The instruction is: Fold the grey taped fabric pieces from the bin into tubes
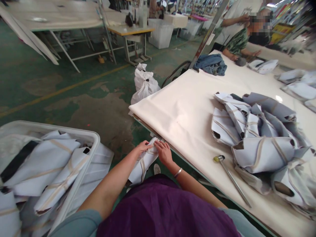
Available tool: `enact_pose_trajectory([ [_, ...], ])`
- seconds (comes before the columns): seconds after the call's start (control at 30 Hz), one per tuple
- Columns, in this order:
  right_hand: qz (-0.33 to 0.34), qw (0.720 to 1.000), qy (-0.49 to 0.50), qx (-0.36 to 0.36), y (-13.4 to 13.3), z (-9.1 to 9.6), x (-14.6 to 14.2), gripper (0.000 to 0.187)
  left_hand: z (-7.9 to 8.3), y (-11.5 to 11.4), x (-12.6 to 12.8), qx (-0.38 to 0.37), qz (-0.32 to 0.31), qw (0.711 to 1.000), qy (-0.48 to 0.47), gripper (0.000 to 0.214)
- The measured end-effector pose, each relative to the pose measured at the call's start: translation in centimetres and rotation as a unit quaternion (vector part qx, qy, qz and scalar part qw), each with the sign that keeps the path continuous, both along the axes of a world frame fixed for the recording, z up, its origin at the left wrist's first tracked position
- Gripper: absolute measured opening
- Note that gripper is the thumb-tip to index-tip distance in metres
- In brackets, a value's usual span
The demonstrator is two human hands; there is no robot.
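White piece (147,162), long axis diagonal (far end toward table (187,108))

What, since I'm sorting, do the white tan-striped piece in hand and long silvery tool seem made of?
White tan-striped piece: matt, perhaps coated fabric or leather, holding stiff shape. Long silvery tool: shaft likely smooth metal, by its sheen.

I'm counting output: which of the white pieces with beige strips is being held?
The white piece beside the table, in the left hand and right hand; the others lie in the bin or on the table.
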State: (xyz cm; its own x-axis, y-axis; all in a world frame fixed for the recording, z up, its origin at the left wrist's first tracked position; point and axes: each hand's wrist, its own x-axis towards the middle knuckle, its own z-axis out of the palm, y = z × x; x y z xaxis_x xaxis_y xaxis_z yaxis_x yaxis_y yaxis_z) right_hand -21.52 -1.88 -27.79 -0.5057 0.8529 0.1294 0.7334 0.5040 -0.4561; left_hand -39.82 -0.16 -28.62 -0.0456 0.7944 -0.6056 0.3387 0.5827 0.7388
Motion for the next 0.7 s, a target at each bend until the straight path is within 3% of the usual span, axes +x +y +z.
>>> enact_pose_trajectory([
  [0.1, 0.026, 1.000, 0.011, 0.005, 0.0, -0.2, 0.4, 0.047, 0.2, -0.1, 0.1, -0.022, 0.015, 0.999, -0.036, 0.025],
  [0.4, 0.067, 0.985, 0.146, -0.058, -1.3, -0.1, -2.3, 0.036, 1.7, -0.3, 0.4, -0.030, 0.031, 0.999, -0.033, 0.015],
  [0.7, 0.162, 0.985, 0.044, -0.034, -1.2, 0.2, -1.3, 0.052, 1.4, -0.4, 0.6, -0.025, 0.039, 0.999, -0.029, 0.014],
])
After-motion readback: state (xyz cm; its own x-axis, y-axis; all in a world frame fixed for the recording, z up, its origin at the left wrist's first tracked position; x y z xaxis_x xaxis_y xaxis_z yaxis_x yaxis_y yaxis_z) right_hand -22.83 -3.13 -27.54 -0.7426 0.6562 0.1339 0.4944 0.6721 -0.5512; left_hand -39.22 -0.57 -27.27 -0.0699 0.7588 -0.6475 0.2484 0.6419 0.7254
